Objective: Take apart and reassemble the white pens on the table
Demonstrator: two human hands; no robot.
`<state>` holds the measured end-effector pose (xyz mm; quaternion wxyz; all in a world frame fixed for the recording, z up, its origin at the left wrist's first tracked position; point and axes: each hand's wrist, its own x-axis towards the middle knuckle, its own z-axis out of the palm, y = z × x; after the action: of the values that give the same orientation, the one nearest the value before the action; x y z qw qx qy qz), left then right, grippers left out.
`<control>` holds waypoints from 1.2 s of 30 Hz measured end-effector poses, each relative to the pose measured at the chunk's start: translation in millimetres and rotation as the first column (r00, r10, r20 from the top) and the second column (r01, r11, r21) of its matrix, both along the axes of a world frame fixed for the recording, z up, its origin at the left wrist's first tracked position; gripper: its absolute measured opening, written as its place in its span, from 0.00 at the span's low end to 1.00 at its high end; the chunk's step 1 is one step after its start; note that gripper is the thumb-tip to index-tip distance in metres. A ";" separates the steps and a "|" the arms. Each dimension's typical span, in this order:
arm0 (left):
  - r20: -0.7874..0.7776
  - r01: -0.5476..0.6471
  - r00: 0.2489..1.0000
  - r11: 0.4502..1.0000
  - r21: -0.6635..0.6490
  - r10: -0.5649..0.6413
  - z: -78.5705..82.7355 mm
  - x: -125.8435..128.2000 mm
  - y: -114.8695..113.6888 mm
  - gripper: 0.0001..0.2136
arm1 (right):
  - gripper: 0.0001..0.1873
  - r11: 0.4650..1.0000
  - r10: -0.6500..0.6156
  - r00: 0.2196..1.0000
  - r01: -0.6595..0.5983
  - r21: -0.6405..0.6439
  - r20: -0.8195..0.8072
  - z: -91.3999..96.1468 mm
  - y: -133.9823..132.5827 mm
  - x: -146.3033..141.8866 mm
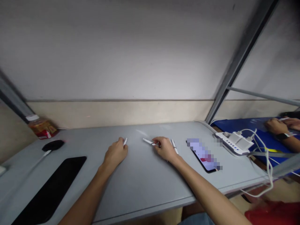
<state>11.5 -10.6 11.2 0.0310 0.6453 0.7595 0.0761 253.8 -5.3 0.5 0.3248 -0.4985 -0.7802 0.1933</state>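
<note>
Over the middle of the grey table (145,181), my left hand (116,151) is closed on a short white pen-like stick (125,141); its other end is hidden by the fingers. To its right, my right hand (166,148) pinches a slim white pen (148,142) between thumb and fingers, with the tip pointing left towards my left hand. Another white pen (174,146) lies just beyond the right hand, partly covered by it. The two hands are apart, both low at the tabletop.
A lit phone (202,155) lies to the right, near a white power strip (232,143) with plugs and cables. On the left are a dark flat pad (50,190), a black disc (53,145) with a white cable, and a bottle (43,126). Another person's hands (278,126) rest on a blue table.
</note>
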 end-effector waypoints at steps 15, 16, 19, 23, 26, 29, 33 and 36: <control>0.010 0.010 1.000 1.000 -0.015 -0.010 -2.1 -1.5 0.6 0.18 | 0.10 0.977 -0.185 0.928 0.210 -0.045 0.324 -2.5 3.8 -1.1; 0.012 0.005 1.000 1.000 -0.016 -0.005 -1.4 -1.3 0.1 0.18 | 0.10 0.974 -0.196 0.921 0.224 -0.046 0.335 -2.0 4.1 -1.1; 0.011 0.009 1.000 1.000 -0.017 -0.009 -0.7 -1.2 -0.3 0.18 | 0.09 0.965 -0.222 0.910 0.256 -0.052 0.351 -0.4 4.6 -0.5; 0.005 0.014 1.000 1.000 -0.012 -0.014 -2.5 -2.1 0.9 0.17 | 0.06 0.961 -0.223 0.912 0.265 -0.081 0.343 1.3 3.9 2.0; 0.010 0.021 1.000 1.000 -0.016 -0.021 -3.0 -2.5 1.1 0.17 | 0.04 0.961 -0.205 0.926 0.252 -0.116 0.316 2.7 2.5 4.2; 0.013 0.018 1.000 1.000 -0.017 -0.018 -1.8 -2.0 0.5 0.17 | 0.06 0.964 -0.209 0.931 0.248 -0.097 0.298 4.6 0.9 6.2; 0.011 0.017 1.000 1.000 -0.016 -0.016 -0.6 -1.1 -0.3 0.17 | 0.17 0.964 -0.222 0.929 0.255 -0.078 0.297 6.6 -0.3 7.5; 0.007 0.020 1.000 1.000 -0.018 -0.019 -0.8 -1.1 -0.4 0.17 | 0.19 0.964 -0.225 0.927 0.256 -0.068 0.299 7.6 -0.7 7.7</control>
<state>10.5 -11.0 10.5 0.0401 0.6521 0.7537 0.0711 261.5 -6.0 8.1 0.2020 -0.6299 -0.7406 0.1184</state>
